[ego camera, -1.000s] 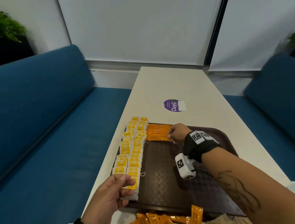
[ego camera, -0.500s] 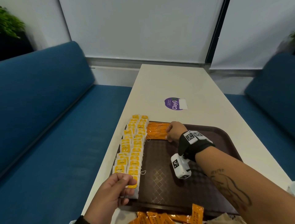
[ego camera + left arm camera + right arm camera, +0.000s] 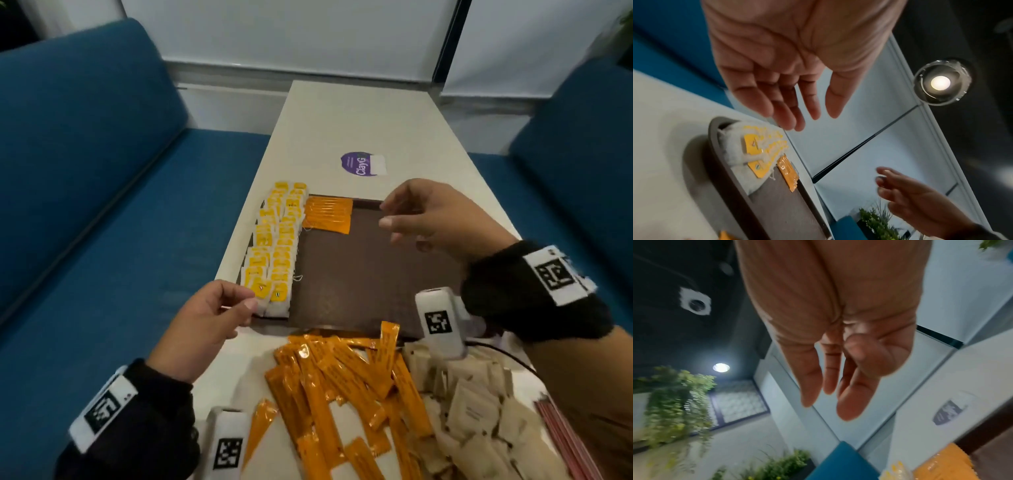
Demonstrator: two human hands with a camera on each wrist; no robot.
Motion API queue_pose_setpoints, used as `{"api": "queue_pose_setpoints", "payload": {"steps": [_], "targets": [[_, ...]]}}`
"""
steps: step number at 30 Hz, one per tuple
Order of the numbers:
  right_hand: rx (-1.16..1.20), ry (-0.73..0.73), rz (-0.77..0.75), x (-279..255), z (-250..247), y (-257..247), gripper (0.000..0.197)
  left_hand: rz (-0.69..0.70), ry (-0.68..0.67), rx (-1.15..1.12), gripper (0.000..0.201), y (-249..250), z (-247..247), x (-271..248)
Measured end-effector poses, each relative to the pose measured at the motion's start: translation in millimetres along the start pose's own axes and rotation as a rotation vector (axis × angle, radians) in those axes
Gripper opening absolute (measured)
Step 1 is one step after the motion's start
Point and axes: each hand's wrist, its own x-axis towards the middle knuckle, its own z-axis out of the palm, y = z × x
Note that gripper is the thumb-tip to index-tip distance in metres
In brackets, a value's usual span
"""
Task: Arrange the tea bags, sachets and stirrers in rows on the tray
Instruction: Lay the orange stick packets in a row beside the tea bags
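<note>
Two rows of yellow-tagged tea bags (image 3: 274, 246) already run down the left edge of the brown tray (image 3: 359, 274), overlapping one another from the far end to the near end, and this part of the job looks finished or nearly so. At their near end the left hand (image 3: 202, 322) hovers just beside the tray's near-left corner; its grip is loose, fingers relaxed and spread in the left wrist view, with nothing in it. Just right of the tea bags, at the far end of the tray, a short stack of orange sachets (image 3: 329, 214) lies flat, which reads as the start of the next row and only a small share of what must go there. Most of the tray floor to the right of that stack is bare. Above it the right hand (image 3: 435, 219) hangs in the air, apart from the tray, its grip likewise slack and empty, fingers hanging straight in the right wrist view. On the desk (image 3: 359, 120) in front of the tray lies the remaining stock: a loose heap of orange sachets (image 3: 342, 383), right of it a pile of pale paper sachets (image 3: 479, 411), and at the far right edge a bundle of reddish stirrers (image 3: 561, 435), partly cut off by the frame. By this showing, roughly a third of the work is done; most orange sachets, all pale sachets and the stirrers are still to be laid out.
</note>
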Motion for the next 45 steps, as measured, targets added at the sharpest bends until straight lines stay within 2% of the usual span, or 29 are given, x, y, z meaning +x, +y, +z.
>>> {"api": "queue_pose_setpoints", "payload": {"steps": [4,8,11,14,16,19,23,26,29,30,32,34,39,42,45], "targets": [[-0.043,-0.101,-0.015,-87.6,6.3,7.1,0.020,0.074,-0.095,0.192,0.016,-7.2,-4.0,-28.2],[-0.104,-0.138,0.119,-139.0,37.8,41.6,0.021,0.043,-0.220,0.622,0.032,-18.2,1.5,-52.0],[-0.165,-0.169,0.161,-165.3,63.2,57.9,0.024,-0.031,-0.277,0.940,0.043,-27.1,0.0,-63.5],[-0.300,-0.283,0.153,-184.1,89.1,61.7,0.027,-0.081,-0.345,1.136,0.045,-35.0,3.2,-72.1],[-0.420,-0.352,0.166,-192.1,106.0,62.2,0.034,-0.089,-0.371,1.209,0.045,-38.8,9.2,-76.7],[-0.550,-0.354,0.207,-195.7,121.9,61.5,0.044,-0.088,-0.365,1.233,0.045,-41.1,19.6,-77.1],[-0.592,-0.317,0.254,-190.6,134.2,52.3,0.043,-0.128,-0.384,1.184,0.043,-41.9,27.6,-70.6],[-0.539,-0.273,0.321,-185.6,140.1,47.0,0.030,-0.169,-0.398,1.168,0.041,-41.5,26.8,-67.6],[-0.459,-0.220,0.344,-181.4,143.2,44.3,0.018,-0.157,-0.395,1.120,0.020,-41.3,24.9,-71.4],[-0.374,-0.208,0.355,-180.4,144.2,41.8,0.022,-0.165,-0.384,1.002,0.013,-43.5,24.5,-71.8],[-0.260,-0.212,0.363,-180.6,148.3,35.2,0.032,-0.304,-0.371,0.572,0.018,-49.4,25.6,-72.6],[-0.321,-0.267,0.353,-181.0,157.3,29.5,0.029,-0.437,-0.336,0.270,0.020,-53.1,28.0,-70.8],[-0.576,-0.291,0.317,-173.0,179.1,27.8,0.025,-0.641,-0.249,-0.001,0.028,-56.3,38.2,-57.8],[-0.596,-0.282,0.323,-154.9,177.4,28.0,0.021,-0.670,-0.258,-0.055,0.029,-53.9,41.6,-52.0],[-0.660,-0.257,0.287,-138.5,171.1,29.0,0.011,-0.628,-0.230,-0.070,0.027,-45.9,46.0,-49.1]]}}
